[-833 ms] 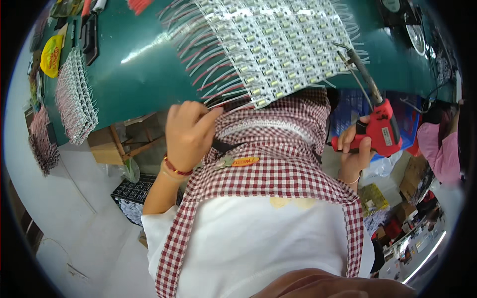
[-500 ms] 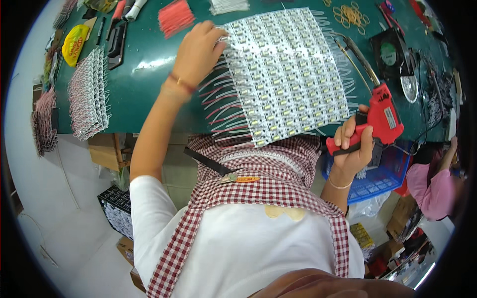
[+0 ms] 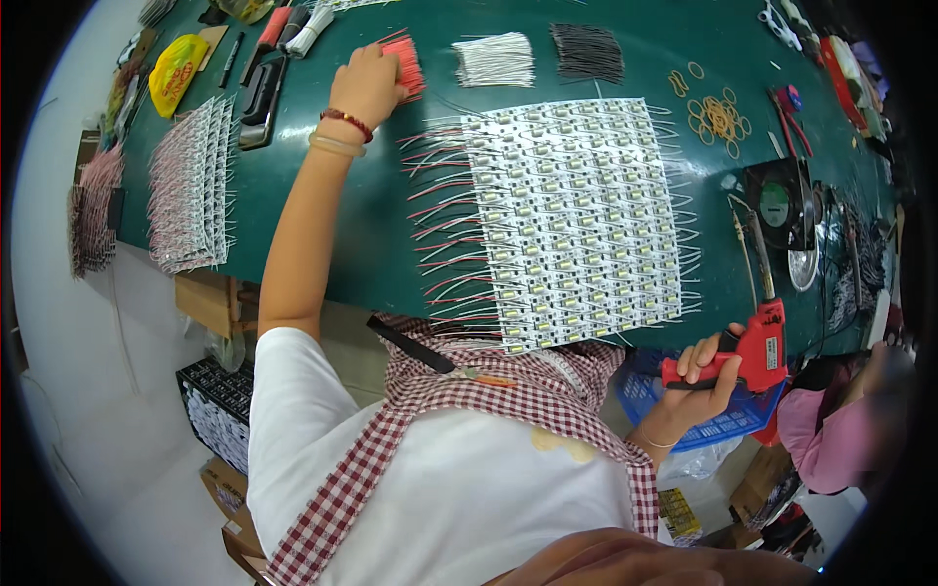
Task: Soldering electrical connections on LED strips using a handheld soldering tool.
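Observation:
My right hand (image 3: 705, 376) is closed round the red handle of a soldering gun (image 3: 765, 350), its long metal tip pointing away from me, right of the panel. A white panel of small LED circuit boards (image 3: 581, 225) lies on the green table in front of me. Red and white wires stick out along its left side, and looped pale wires along its right. Beyond its far left corner, my left hand (image 3: 369, 86) has its fingers curled at the left edge of a pile of red wires (image 3: 408, 66); the fingertips are partly hidden.
Piles of white wires (image 3: 494, 61) and black wires (image 3: 587, 53) lie beyond the panel, with rubber bands (image 3: 721, 119) farther right. A black fan (image 3: 779, 203) stands near the soldering gun. More wired boards (image 3: 193, 190) lie left. A person in pink (image 3: 826, 430) is at the right.
My left hand has left the panel's far left corner and reached the red wires. The panel now sits nearer me in view, and the soldering gun has shifted lower and points more upright.

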### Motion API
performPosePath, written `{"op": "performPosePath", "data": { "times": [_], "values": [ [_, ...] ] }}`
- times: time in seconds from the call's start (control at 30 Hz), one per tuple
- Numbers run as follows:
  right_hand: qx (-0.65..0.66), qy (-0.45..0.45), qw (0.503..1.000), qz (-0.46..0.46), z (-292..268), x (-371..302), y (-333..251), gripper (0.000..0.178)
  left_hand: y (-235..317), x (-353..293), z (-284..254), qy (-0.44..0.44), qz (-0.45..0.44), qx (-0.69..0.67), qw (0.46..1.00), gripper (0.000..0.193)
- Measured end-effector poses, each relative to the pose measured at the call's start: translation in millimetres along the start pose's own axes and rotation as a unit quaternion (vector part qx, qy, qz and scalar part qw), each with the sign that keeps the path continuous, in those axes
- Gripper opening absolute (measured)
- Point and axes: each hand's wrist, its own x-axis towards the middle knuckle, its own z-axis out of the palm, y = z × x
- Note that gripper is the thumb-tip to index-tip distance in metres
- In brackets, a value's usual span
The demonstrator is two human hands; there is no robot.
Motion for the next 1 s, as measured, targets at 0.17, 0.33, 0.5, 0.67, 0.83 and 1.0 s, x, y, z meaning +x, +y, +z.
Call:
{"op": "performPosePath", "data": {
  "times": [0.17,0.33,0.5,0.67,0.83,1.0],
  "values": [
    [0.011,-0.05,0.998,0.024,23.9,19.3,12.4,0.038,-8.2,-15.6,13.7,0.042,0.035,-0.065,0.996,0.012],
    [0.008,-0.075,0.997,0.022,45.3,22.4,15.9,0.038,-4.8,-22.9,24.0,0.116,0.062,0.005,0.991,0.011],
    [-0.015,-0.059,0.998,0.01,46.1,20.1,14.8,0.038,-8.8,-26.2,30.9,0.105,0.084,0.066,0.989,0.009],
    [-0.02,-0.042,0.999,-0.011,46.9,19.6,9.1,0.038,-10.7,-27.2,20.2,0.134,0.083,0.007,0.988,0.008],
    [-0.018,-0.045,0.999,-0.019,50.3,18.3,6.3,0.038,-1.1,-35.3,0.9,0.133,-0.021,-0.308,0.942,0.016],
    [-0.008,-0.066,0.998,-0.008,52.2,18.9,9.4,0.038,28.1,-45.6,-2.9,0.092,-0.137,-0.705,0.69,0.021]
  ]
}}
